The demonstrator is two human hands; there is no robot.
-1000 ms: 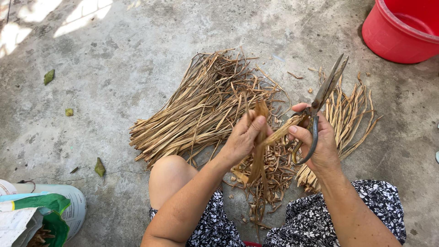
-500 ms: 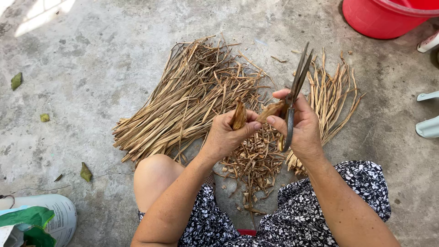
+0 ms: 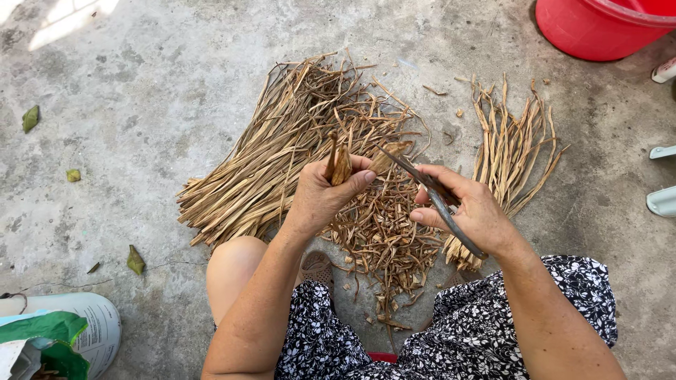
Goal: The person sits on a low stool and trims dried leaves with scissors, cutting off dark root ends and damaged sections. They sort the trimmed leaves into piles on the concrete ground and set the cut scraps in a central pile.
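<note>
My left hand (image 3: 325, 193) grips a short dry brown strip (image 3: 340, 163) upright between thumb and fingers. My right hand (image 3: 470, 211) holds dark metal scissors (image 3: 429, 190), blades pointing left toward the strip's other end near the left thumb. Below both hands lies a heap of small cut brown pieces (image 3: 380, 243) on the concrete. A big fan-shaped pile of long dry strips (image 3: 289, 144) lies behind the left hand. A smaller bundle of strips (image 3: 508, 151) lies to the right of the right hand.
A red plastic tub (image 3: 598, 28) stands at the top right. White objects (image 3: 662, 200) poke in at the right edge. A white and green bag (image 3: 60, 338) sits at the bottom left. Fallen leaves (image 3: 135, 260) dot the concrete floor (image 3: 105, 84). My knees and patterned skirt fill the bottom.
The scissors have swung down from pointing up and away to lying low, blades aimed left at the strip. My left hand has turned the strip upright. The view shifted slightly.
</note>
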